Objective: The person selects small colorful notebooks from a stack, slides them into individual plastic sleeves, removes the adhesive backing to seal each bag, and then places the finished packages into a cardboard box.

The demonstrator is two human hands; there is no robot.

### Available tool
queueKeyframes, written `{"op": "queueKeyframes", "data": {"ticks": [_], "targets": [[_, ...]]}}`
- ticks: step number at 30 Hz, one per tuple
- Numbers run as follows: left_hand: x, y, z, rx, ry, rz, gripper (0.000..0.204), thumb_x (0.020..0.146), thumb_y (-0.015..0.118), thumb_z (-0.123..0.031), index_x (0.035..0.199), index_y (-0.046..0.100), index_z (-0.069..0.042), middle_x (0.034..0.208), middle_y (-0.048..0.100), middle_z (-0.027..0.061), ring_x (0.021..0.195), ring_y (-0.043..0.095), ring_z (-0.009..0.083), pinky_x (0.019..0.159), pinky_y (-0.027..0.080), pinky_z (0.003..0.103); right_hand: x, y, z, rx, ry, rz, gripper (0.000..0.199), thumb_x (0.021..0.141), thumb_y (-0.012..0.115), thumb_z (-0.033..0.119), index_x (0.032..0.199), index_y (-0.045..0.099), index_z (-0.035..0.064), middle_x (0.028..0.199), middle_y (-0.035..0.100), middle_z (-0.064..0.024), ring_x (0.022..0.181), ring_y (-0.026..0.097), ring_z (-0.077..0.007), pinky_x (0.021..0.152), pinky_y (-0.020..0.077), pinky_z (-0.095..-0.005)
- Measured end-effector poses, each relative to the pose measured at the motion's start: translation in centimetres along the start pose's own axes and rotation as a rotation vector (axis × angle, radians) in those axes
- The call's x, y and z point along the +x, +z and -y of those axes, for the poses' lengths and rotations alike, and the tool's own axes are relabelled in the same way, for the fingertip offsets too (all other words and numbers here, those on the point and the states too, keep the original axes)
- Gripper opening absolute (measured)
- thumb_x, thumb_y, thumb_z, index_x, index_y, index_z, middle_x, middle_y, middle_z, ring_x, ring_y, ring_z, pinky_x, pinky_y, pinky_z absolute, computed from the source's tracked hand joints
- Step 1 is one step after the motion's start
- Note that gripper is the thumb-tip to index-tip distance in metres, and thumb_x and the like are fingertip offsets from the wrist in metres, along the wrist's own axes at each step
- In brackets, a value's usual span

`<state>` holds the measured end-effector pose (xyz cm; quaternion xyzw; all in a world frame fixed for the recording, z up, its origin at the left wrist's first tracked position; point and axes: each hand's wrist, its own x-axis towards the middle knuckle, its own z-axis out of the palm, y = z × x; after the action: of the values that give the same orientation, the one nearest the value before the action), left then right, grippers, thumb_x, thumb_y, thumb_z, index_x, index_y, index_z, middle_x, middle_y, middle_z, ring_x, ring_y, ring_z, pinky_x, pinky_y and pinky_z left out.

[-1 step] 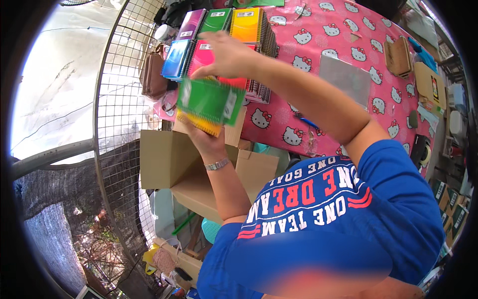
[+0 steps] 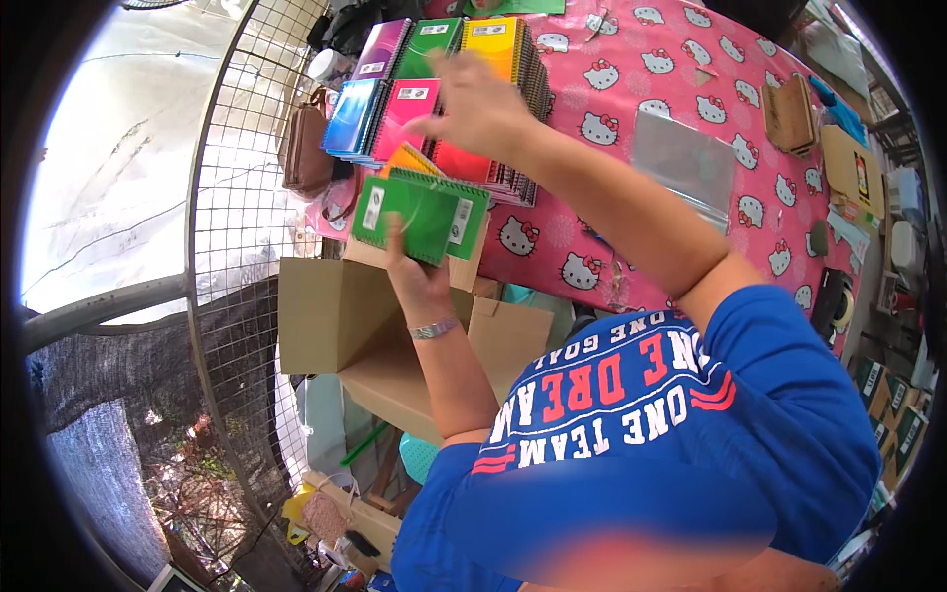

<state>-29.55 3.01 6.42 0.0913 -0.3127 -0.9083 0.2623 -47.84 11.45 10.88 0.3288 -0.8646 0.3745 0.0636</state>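
Observation:
Small green spiral notebooks [image 2: 404, 209], with an orange-yellow spiral notebook [image 2: 407, 158] showing behind them, are gripped in my left hand [image 2: 422, 281], its thumb over the front cover. My right hand [image 2: 483, 111] is open, fingers apart and slightly blurred, above the stacked notebooks, with nothing visible in it. Under and around it stand stacks of spiral notebooks: purple [image 2: 382, 51], green [image 2: 427, 59], yellow [image 2: 493, 47], blue [image 2: 352, 113], pink [image 2: 404, 113] and red [image 2: 459, 163]. My right hand hides part of the green, yellow and red stacks.
An open cardboard box [image 2: 390, 390] stands below my left forearm, against the table. A clear plastic sheet [image 2: 681, 163] lies on the pink patterned tablecloth [image 2: 631, 89]. Left of the stacks are a brown bag [image 2: 306, 148] and a wire mesh fence [image 2: 232, 197].
The notebooks in my left hand have turned, so the orange-yellow one now shows above the green instead of below. My right hand has moved slightly right, away from them.

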Motion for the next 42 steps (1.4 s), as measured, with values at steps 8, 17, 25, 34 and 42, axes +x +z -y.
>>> {"op": "queueKeyframes", "data": {"ticks": [8, 17, 25, 34, 42], "targets": [[-2.8, -6.3, 2.2, 0.056, -0.118, -0.262, 0.047, 0.092, 0.06, -0.028, 0.129, 0.048, -0.002, 0.122, 0.059, 0.0099, 0.11, 0.059, 0.024, 0.096, 0.049, 0.041, 0.0, -0.1, -7.2, 0.125, 0.244, 0.049, 0.055, 0.077, 0.075, 0.025, 0.114, 0.047, -0.004, 0.108, 0.058, -0.0237, 0.096, 0.06, -0.0401, 0.083, 0.0493, -0.0441], [-3.0, -5.6, 1.7, -0.164, -0.075, -0.161, 0.082, 0.084, 0.056, -0.061, 0.141, 0.033, -0.007, 0.139, 0.044, 0.0094, 0.125, 0.046, 0.0264, 0.101, 0.042, 0.047, 1.7, -2.7, 3.6, 0.776, 0.015, 0.784, 0.054, 0.075, 0.077, 0.025, 0.118, 0.054, 0.0014, 0.108, 0.059, -0.0158, 0.1, 0.058, -0.0247, 0.082, 0.0491, -0.0355], [-3.9, -6.6, 0.5, 0.124, -0.023, -0.31, 0.063, 0.089, 0.061, -0.033, 0.138, 0.035, -0.003, 0.132, 0.049, 0.0131, 0.121, 0.05, 0.0294, 0.102, 0.042, 0.051, 5.0, 6.2, -1.3, -0.247, 0.174, 0.203, 0.073, 0.07, 0.075, 0.052, 0.119, 0.055, 0.0009, 0.119, 0.054, -0.0165, 0.114, 0.052, -0.0304, 0.09, 0.0453, -0.0446], [-4.3, -8.7, 0.6, -0.077, 0.003, -0.326, 0.055, 0.083, 0.057, -0.007, 0.134, 0.039, 0.0, 0.126, 0.055, 0.017, 0.117, 0.053, 0.0325, 0.102, 0.042, 0.05, 5.6, 7.0, -1.6, -0.293, 0.205, 0.168, 0.075, 0.068, 0.078, 0.049, 0.123, 0.052, 0.0057, 0.121, 0.058, -0.0166, 0.116, 0.052, -0.0336, 0.092, 0.0421, -0.0533], [-3.1, -8.5, 2.2, 0.017, -0.008, -0.291, 0.06, 0.087, 0.062, -0.026, 0.137, 0.038, -0.002, 0.13, 0.053, 0.0153, 0.118, 0.053, 0.0314, 0.101, 0.043, 0.05, 9.7, 5.5, 0.5, 0.479, -0.202, 0.423, 0.061, 0.07, 0.077, 0.02, 0.122, 0.049, 0.0028, 0.117, 0.055, -0.0229, 0.107, 0.056, -0.0361, 0.086, 0.0504, -0.0458]]}}
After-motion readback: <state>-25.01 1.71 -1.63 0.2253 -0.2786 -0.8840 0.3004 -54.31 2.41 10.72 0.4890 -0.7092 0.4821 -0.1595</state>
